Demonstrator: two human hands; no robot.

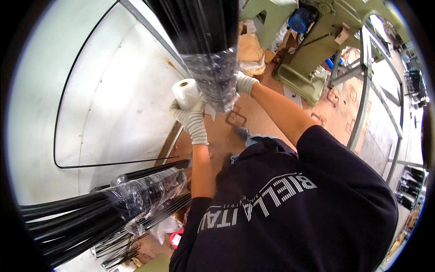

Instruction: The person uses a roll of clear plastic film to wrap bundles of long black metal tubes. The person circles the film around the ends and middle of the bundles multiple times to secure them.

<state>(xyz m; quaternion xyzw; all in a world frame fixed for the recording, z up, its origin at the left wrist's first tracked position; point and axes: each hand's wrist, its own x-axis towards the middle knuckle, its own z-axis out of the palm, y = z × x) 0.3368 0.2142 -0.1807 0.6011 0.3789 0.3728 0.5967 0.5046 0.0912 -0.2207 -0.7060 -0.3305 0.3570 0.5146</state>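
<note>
My left hand (189,121), in a striped white work glove, is closed round the lower part of a white roll of stretch film (185,93). Right beside the roll stands a thick bundle of long black rods (199,27), its end wrapped in clear plastic film (213,75). At the right side of that wrap is my right hand (245,83), also gloved; its fingers go behind the bundle and are mostly hidden, so its grip does not show. A loose bit of film hangs below the roll.
Another film-wrapped bundle of black rods (149,192) lies at lower left. A white panel (122,99) with a thin black rod (68,86) before it fills the left side. To the right stand a green machine (308,63), a blue motor (299,20) and a metal frame (362,90). Brown sacks (251,50) lie behind.
</note>
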